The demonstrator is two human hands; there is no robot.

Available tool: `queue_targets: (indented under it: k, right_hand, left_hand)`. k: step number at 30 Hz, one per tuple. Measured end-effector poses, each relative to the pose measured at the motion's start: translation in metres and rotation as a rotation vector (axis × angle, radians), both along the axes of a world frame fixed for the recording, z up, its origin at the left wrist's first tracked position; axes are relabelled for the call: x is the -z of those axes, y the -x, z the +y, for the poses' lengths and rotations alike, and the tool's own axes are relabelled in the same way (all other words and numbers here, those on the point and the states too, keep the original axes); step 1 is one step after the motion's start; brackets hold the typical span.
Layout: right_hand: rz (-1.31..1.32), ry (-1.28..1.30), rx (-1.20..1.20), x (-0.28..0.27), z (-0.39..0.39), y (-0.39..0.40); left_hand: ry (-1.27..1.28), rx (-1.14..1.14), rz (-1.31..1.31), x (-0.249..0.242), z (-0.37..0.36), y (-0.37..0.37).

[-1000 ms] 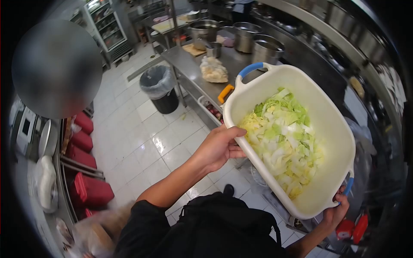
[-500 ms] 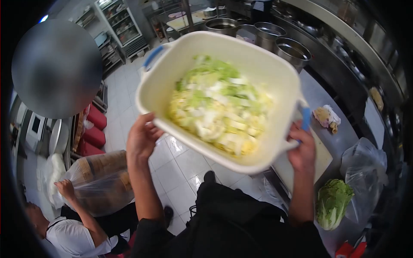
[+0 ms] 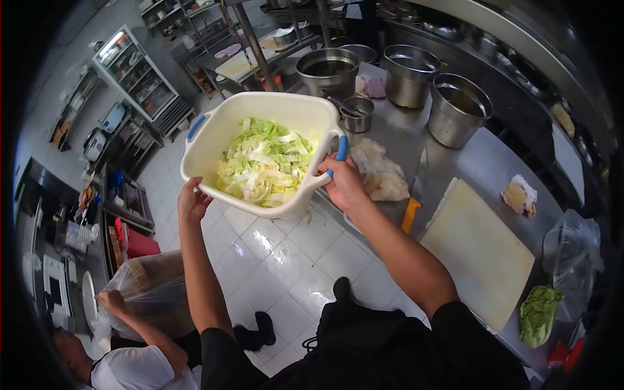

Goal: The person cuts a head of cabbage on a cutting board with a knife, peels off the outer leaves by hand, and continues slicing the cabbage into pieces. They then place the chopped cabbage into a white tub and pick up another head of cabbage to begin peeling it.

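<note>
A cream plastic basin (image 3: 201, 156) with blue handle grips is held up in front of me, over the tiled floor and beside the steel counter. Chopped napa cabbage (image 3: 263, 166), pale green and white, lies in its bottom. The near left rim is pinched by my left hand (image 3: 193, 203), whose thumb side shows at the edge. On the other side, my right hand (image 3: 343, 183) is wrapped around the right handle, with some fingers hidden behind it.
Steel pots (image 3: 458, 112) with dark liquid stand on the counter (image 3: 416, 156). A cutting board (image 3: 478, 253), an orange-handled knife (image 3: 411, 214), a plastic bag (image 3: 377, 172) and a cabbage piece (image 3: 539, 315) lie there. At lower left, a co-worker (image 3: 140, 364) holds a large clear bag (image 3: 162, 286).
The basin has moved lower and away from me, slightly left, with both hands on it. My view has shifted, showing more of the counter. The blurred round area at upper left is gone.
</note>
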State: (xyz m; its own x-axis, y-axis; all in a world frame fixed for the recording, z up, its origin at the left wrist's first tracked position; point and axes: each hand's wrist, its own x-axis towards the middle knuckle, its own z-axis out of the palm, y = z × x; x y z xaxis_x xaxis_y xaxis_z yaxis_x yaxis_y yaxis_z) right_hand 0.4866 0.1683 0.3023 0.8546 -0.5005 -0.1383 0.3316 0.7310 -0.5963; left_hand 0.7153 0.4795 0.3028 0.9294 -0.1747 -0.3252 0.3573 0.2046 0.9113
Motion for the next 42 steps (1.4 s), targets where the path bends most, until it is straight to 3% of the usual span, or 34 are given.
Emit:
queue_targets:
  k: [3,7,11,12,14,16,21,23,25,26,27,30,35,37,39,42]
  right_hand:
    - [0.039,-0.016,0.089,0.025,-0.001,-0.042]
    - [0.041,0.005,0.194,0.032,0.003,-0.064]
    - [0.094,0.047,0.293,0.030,0.009,-0.066]
    - [0.131,0.017,0.284,0.028,0.015,-0.063]
    - [0.176,-0.017,0.258,0.021,0.005,-0.059]
    - [0.248,0.019,0.292,0.055,-0.009,-0.063]
    - [0.327,0.076,0.385,0.045,0.000,-0.068]
    - [0.256,0.233,0.284,0.063,-0.010,-0.072]
    - [0.275,0.300,0.302,0.087,-0.016,-0.083]
    - [0.354,0.269,0.340,0.072,-0.012,-0.083]
    - [0.423,0.231,0.365,0.055,-0.004,-0.081]
    - [0.526,0.291,0.315,0.076,-0.011,-0.080]
    - [0.482,0.291,0.234,0.084,-0.018,-0.015]
    - [0.508,0.262,0.346,0.083,-0.023,0.026]
    - [0.510,0.246,0.423,0.072,-0.027,0.077]
    - [0.548,0.142,0.590,0.086,-0.030,0.142]
  left_hand:
    - [-0.018,0.122,-0.003,0.031,-0.029,-0.092]
    - [-0.084,0.196,0.038,0.058,-0.076,-0.152]
    - [-0.055,0.191,-0.027,0.054,-0.106,-0.142]
    - [-0.053,0.298,-0.032,0.069,-0.097,-0.161]
    - [-0.019,0.290,-0.033,0.058,-0.106,-0.140]
    - [-0.012,0.287,-0.055,0.053,-0.107,-0.131]
    - [-0.041,0.235,-0.071,0.060,-0.102,-0.140]
    - [0.143,0.461,-0.160,0.083,-0.093,-0.160]
    - [0.137,0.533,-0.131,0.086,-0.088,-0.156]
    - [0.123,0.536,-0.119,0.100,-0.087,-0.161]
    - [0.082,0.341,0.029,0.085,-0.095,-0.136]
    - [0.149,0.278,0.049,0.097,-0.111,-0.114]
    - [0.460,0.317,0.193,0.141,-0.110,-0.133]
    - [0.427,0.235,0.244,0.147,-0.121,-0.120]
    - [0.519,0.357,0.245,0.211,-0.124,-0.148]
    - [0.408,0.433,0.258,0.219,-0.148,-0.120]
